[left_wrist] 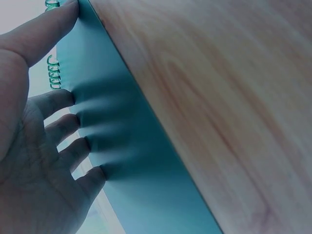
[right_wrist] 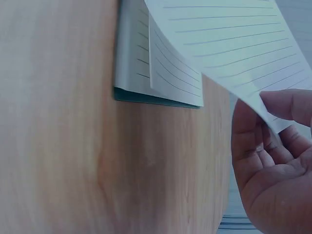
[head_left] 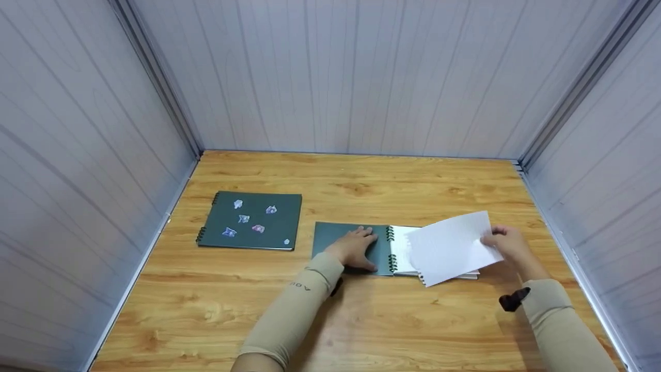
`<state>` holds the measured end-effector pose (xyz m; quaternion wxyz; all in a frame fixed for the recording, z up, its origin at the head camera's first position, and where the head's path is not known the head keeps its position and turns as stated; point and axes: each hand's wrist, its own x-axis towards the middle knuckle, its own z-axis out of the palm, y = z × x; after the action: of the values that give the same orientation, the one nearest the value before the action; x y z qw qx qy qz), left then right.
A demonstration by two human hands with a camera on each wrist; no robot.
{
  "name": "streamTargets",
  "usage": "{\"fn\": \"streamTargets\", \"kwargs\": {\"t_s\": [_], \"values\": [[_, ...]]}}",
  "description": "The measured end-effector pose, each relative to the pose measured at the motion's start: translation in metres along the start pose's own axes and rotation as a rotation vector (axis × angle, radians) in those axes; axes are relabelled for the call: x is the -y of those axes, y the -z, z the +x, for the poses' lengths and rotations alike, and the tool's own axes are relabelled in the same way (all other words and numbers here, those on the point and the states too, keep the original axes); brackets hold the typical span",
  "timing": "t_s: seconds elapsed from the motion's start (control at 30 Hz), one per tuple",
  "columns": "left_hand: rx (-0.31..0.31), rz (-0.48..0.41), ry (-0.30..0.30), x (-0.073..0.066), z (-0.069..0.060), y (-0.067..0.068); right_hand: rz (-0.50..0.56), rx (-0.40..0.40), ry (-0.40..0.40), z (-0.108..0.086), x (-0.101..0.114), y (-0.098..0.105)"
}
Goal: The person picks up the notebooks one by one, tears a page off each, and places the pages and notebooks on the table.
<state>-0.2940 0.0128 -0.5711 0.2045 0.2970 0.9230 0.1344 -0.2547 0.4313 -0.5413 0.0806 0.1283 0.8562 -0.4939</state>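
Observation:
An open spiral notebook (head_left: 400,250) lies on the table, its dark green cover (head_left: 328,237) folded out to the left. My left hand (head_left: 356,249) presses on that cover with fingers spread; in the left wrist view the fingertips (left_wrist: 97,178) touch the green surface near the coil (left_wrist: 54,73). Between thumb and fingers my right hand (head_left: 511,248) pinches the right edge of a loose sheet of paper (head_left: 452,248). Torn coil holes line the sheet's left edge, apart from the coil. The right wrist view shows ruled lines on the sheet (right_wrist: 229,44).
A second dark green spiral notebook (head_left: 263,219), closed with several small stickers on its cover, lies to the left. The wooden table (head_left: 351,181) is bordered by pale panel walls (head_left: 330,77) at the back and both sides.

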Motion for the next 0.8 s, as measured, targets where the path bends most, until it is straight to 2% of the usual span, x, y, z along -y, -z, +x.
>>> {"fn": "streamTargets", "kwargs": {"t_s": [0.23, 0.37, 0.5, 0.6, 0.7, 0.8], "values": [[-0.006, 0.024, -0.002, 0.000, 0.001, -0.001, 0.246, 0.012, -0.083, 0.014, 0.012, 0.020], [-0.007, 0.026, 0.004, 0.000, 0.001, 0.000, 0.480, -0.056, -0.154, 0.022, 0.020, 0.026], [-0.001, 0.022, 0.010, -0.001, 0.000, -0.001, 0.707, -0.145, -0.221, 0.031, 0.027, 0.024], [0.001, 0.019, 0.012, -0.001, -0.001, -0.001, 0.732, -0.240, -0.281, 0.038, 0.026, 0.019], [-0.001, 0.017, 0.017, -0.001, -0.001, -0.001, 0.664, -0.327, -0.330, 0.043, 0.020, 0.013], [-0.005, 0.014, 0.021, -0.002, -0.002, 0.000, 0.618, -0.365, -0.346, 0.048, 0.010, 0.008]]}}
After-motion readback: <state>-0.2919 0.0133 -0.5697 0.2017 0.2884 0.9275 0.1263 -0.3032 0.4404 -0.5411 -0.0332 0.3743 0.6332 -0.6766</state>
